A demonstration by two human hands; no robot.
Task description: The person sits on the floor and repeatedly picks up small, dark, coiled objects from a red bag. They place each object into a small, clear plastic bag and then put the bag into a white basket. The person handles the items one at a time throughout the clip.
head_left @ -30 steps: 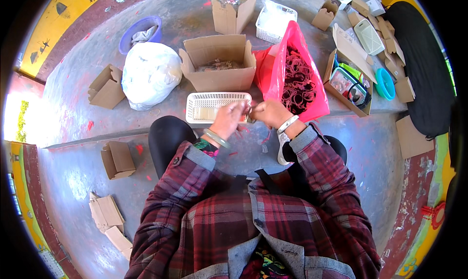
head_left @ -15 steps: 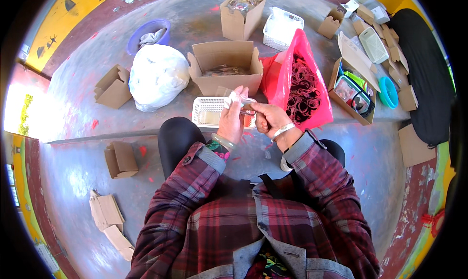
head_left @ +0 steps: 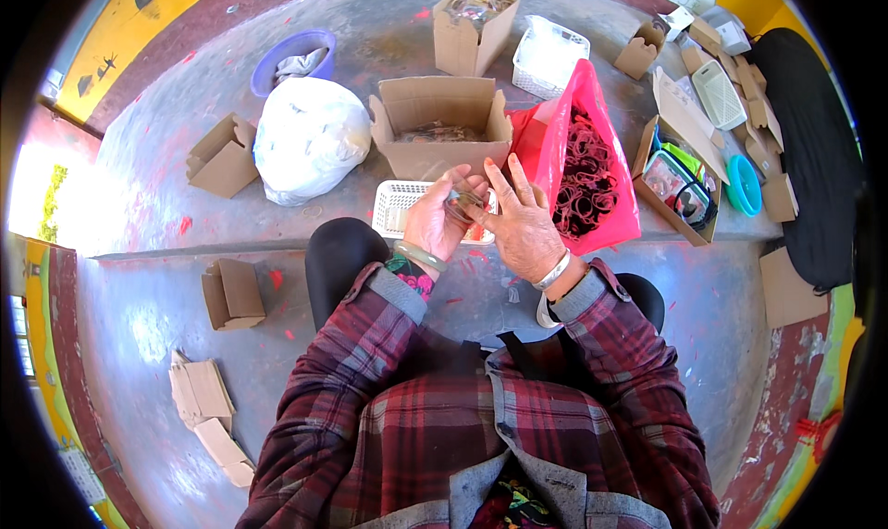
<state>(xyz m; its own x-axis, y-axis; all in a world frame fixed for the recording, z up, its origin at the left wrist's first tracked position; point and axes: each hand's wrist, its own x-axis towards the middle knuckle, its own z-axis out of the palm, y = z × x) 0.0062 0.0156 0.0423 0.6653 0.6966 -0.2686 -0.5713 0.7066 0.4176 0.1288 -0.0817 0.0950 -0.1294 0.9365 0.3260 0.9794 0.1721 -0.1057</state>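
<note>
Palm up, my left hand is closed round a small clear plastic packet with something dark in it, too blurred to name. My right hand is close beside it, back upward, fingers stretched out and spread, its thumb side at the packet. Below both hands is a white plastic basket, partly hidden by them. Beyond it is an open cardboard box with clear packets inside. Just right of my right hand leans a pink plastic bag full of dark reddish loops.
A stuffed white bag and a purple basin are at left. Farther back are another box of packets and a white basket. Rightward are a box of mixed items and a turquoise basin. A step edge crosses the floor.
My right hand has opened from a pinch, its fingers now spread beside the packet. The packet has settled lower into my left palm. The whole view has shifted slightly.
</note>
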